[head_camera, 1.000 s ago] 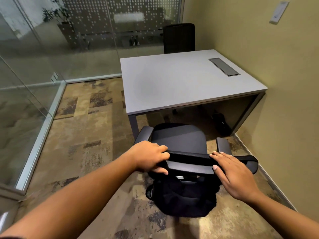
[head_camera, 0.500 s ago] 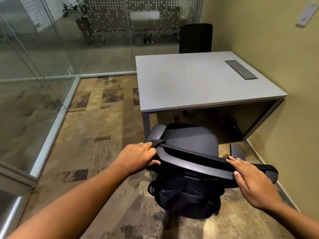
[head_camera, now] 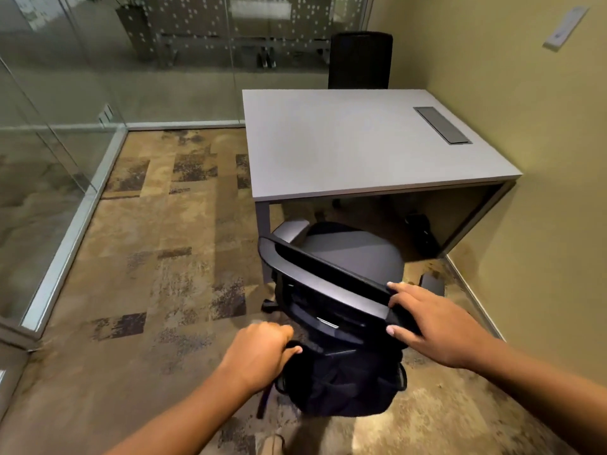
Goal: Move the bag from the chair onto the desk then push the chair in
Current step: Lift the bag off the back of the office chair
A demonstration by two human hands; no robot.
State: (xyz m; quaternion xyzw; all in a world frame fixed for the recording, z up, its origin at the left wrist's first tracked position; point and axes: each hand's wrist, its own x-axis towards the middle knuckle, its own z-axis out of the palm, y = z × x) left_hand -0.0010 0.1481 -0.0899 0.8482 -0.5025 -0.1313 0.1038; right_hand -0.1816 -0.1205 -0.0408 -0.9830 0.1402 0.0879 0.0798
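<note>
A black office chair (head_camera: 354, 254) stands in front of the grey desk (head_camera: 345, 142), its backrest toward me and turned at an angle. A black bag (head_camera: 345, 385) hangs behind the backrest, low and near me. My left hand (head_camera: 259, 353) is curled around the bag's top strap at its left side. My right hand (head_camera: 437, 326) grips the right end of the backrest's top rail, with the fingers over the top and the thumb on the near face. The desk top is bare except for a built-in cable hatch (head_camera: 441, 124).
A second black chair (head_camera: 361, 60) stands at the desk's far side. Glass partitions (head_camera: 49, 159) close off the left and back, and a yellow wall (head_camera: 542, 208) runs along the right. A dark object (head_camera: 423, 234) lies under the desk. Patterned carpet stretches out to the left.
My left hand left the backrest's left end and came down onto the bag's top strap. The chair turned, its left end swinging toward the desk. My right hand stayed on the rail.
</note>
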